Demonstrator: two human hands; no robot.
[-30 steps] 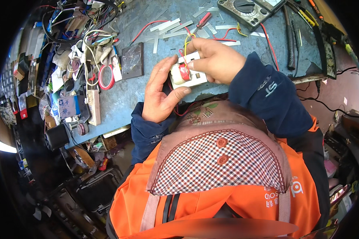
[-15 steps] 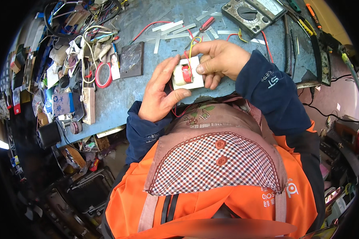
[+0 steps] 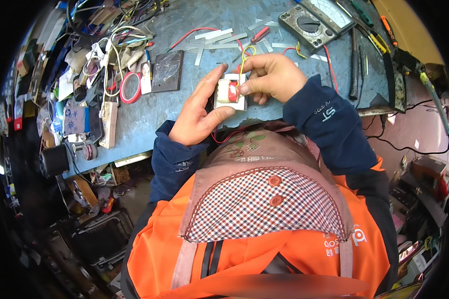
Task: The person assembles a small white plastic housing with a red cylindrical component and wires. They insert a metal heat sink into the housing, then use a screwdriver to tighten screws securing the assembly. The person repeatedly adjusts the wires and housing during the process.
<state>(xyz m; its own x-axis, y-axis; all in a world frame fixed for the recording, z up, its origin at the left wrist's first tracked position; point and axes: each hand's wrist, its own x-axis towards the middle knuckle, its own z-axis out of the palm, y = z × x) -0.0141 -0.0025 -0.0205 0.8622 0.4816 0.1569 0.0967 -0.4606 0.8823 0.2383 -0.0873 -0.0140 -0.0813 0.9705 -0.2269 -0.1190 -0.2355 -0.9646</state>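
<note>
- A small white-framed transformer (image 3: 230,92) with a red-taped winding is held just above the near edge of the blue workbench (image 3: 149,117), between the two hands.
- The left hand (image 3: 198,112) is spread flat and cupped against the transformer's left side, the thumb tucked under it — nothing is gripped tightly there.
- The right hand (image 3: 270,77) is closed narrowly on the transformer's right side, a yellow lead (image 3: 244,59) being pinched at the fingertips.
- A slip is judged possible: with the left palm open, the transformer could drop onto the bench edge or off it.
- The thin yellow lead could be strained or snapped if it is tugged against the winding.
- The red winding faces up toward the camera; the long axis appears to run away from the body — roughly across the bench.
- A multimeter (image 3: 314,21) lies well apart, at the far side.
</note>
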